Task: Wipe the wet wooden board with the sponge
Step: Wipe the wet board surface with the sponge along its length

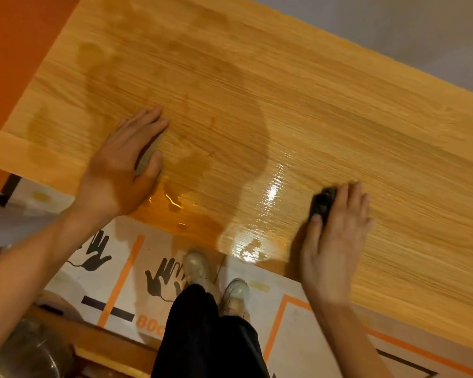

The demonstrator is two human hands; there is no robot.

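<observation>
A large light wooden board (298, 105) fills most of the view, tilted across it. Dark wet patches and shiny puddles (260, 208) spread over its left and middle near edge. My left hand (123, 165) lies flat on the board near the left end, fingers straight. My right hand (336, 241) presses a dark sponge (322, 203) onto the board near the front edge; only the sponge's far end shows from under my fingers.
Below the board's near edge are my legs in dark trousers (210, 336) and pale shoes (197, 266) on printed cardboard (120, 268). A metal bowl (28, 350) and a wooden frame (99, 347) sit at the bottom left. An orange wall (17, 36) stands left.
</observation>
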